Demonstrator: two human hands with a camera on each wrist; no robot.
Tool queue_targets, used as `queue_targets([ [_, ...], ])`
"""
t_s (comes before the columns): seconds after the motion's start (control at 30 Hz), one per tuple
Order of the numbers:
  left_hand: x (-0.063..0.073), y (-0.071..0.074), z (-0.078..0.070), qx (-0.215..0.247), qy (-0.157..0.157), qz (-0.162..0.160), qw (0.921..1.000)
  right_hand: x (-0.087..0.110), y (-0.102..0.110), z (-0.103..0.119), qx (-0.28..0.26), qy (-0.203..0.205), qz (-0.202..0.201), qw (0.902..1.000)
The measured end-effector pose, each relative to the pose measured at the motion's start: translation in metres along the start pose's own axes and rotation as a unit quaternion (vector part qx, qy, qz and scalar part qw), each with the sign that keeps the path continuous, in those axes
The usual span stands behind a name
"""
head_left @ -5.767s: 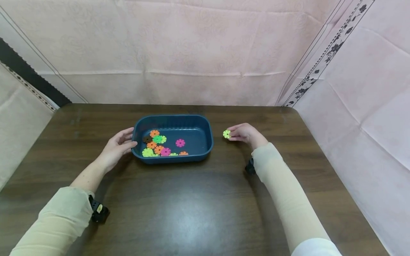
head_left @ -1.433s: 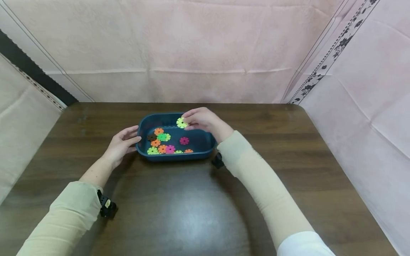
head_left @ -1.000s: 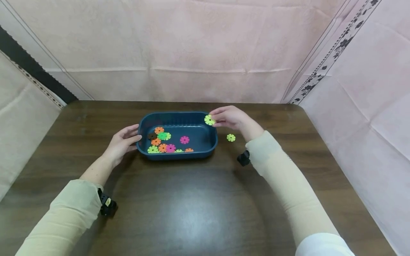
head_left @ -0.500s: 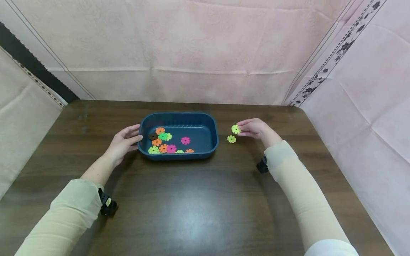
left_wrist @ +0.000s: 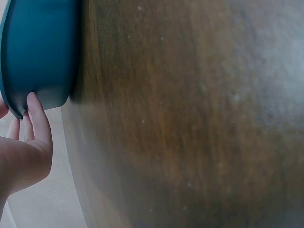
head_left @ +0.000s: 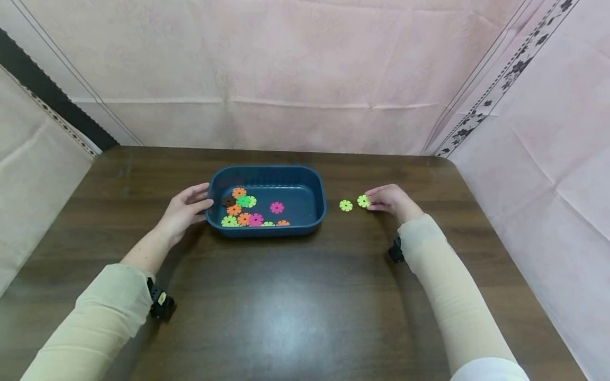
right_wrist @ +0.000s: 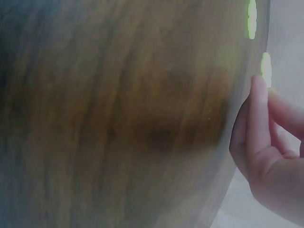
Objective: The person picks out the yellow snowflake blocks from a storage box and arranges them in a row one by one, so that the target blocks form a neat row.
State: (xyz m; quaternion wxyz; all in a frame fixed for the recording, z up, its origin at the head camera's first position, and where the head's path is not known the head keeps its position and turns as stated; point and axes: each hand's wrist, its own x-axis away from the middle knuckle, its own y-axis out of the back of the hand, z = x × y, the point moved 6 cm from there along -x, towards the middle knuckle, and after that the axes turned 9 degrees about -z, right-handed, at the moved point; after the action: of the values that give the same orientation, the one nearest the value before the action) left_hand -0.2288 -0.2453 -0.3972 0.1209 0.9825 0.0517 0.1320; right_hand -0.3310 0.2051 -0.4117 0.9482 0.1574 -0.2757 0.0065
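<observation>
At the left end of a dark blue plastic basin (head_left: 267,231), my left hand (head_left: 183,211) holds the rim and outer wall; the left wrist view has a fingertip pressed on the basin's side (left_wrist: 40,47). Between thumb and fingertips, my right hand (head_left: 393,203) pinches a yellow-green flower-shaped disc (head_left: 363,201), low over the table right of the basin. Just left of it lies a second yellow-green disc (head_left: 346,205). Seen from the right wrist, both discs appear edge-on, the pinched disc (right_wrist: 266,69) nearer the hand.
Inside the basin, several flower-shaped discs gather at the left: orange (head_left: 239,192), green (head_left: 243,201), brown (head_left: 229,201) and yellow-green ones. One pink disc (head_left: 277,208) lies apart near the middle. The brown wooden table (head_left: 286,296) meets a pale cloth backdrop (head_left: 295,106).
My right hand has carried a yellow-green disc from above the basin rightward and down beside the one on the table, which it earlier held and let go. My left hand has stayed at the basin.
</observation>
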Motion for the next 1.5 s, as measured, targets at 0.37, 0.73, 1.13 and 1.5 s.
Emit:
queue_targets([
  [0.37, 0.002, 0.002, 0.000, -0.006, 0.004, -0.005, 1.0000, -0.002, -0.001, -0.001, 0.098, 0.061, -0.052, 0.9920],
  [0.73, 0.003, 0.003, 0.002, -0.010, 0.005, -0.006, 0.9999, -0.001, -0.010, 0.000, 0.147, 0.068, -0.069, 0.9844],
  [1.13, 0.001, 0.005, -0.003, -0.004, -0.004, -0.004, 1.0000, 0.028, -0.070, 0.079, 0.046, 0.140, -0.055, 0.9876],
  [1.5, 0.001, 0.000, -0.002, 0.007, -0.005, -0.001, 1.0000, 0.068, -0.194, 0.109, 0.022, 0.132, 0.090, 0.9870],
])
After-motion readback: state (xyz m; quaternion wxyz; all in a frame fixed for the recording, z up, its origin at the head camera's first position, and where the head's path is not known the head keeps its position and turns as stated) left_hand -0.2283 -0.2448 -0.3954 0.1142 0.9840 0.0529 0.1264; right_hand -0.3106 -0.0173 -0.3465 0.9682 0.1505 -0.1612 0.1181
